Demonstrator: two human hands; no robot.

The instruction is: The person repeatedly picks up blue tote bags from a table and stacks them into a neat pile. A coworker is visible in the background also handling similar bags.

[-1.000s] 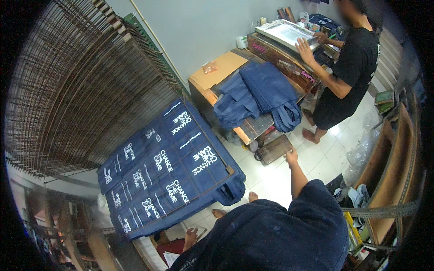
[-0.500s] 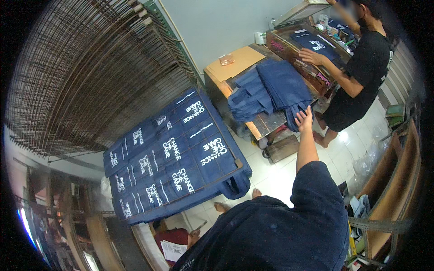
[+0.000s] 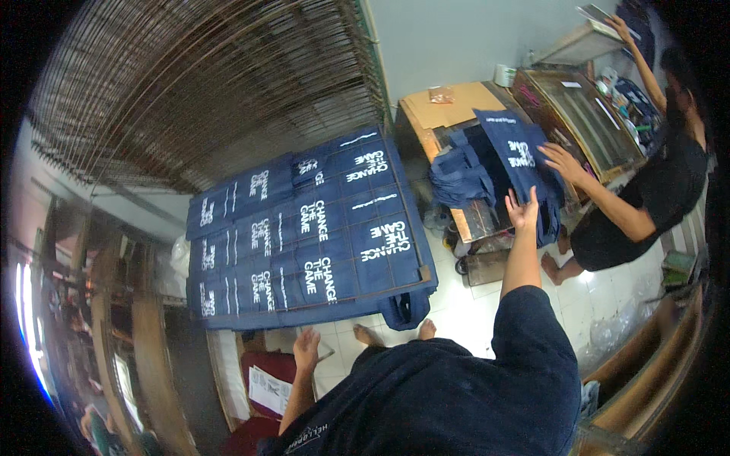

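My right hand [image 3: 522, 210] reaches forward, palm up and fingers spread, at the near edge of a navy fabric bag [image 3: 508, 144] with white print. Whether the fingertips touch the bag I cannot tell. The bag lies over a pile of folded navy bags [image 3: 461, 169] on the work table. A co-worker's hand [image 3: 564, 163] is at the bag's right side. My left hand [image 3: 306, 349] is raised low in front of me, fingers extended and nothing in it, near the rack tray [image 3: 319, 310] covered with printed navy bags.
Wire drying shelves [image 3: 220, 68] rise at the far left. The co-worker [image 3: 646, 205] stands at the right beside a printing board [image 3: 582, 114] with a raised frame [image 3: 582, 44]. A dark red seat [image 3: 266, 365] holds papers. Wooden boards [image 3: 646, 357] stand at the lower right.
The printed bag has come off the printing board to above the pile, with the co-worker's hand beside it. My left hand has risen. The view has shifted, so the scene sits differently.
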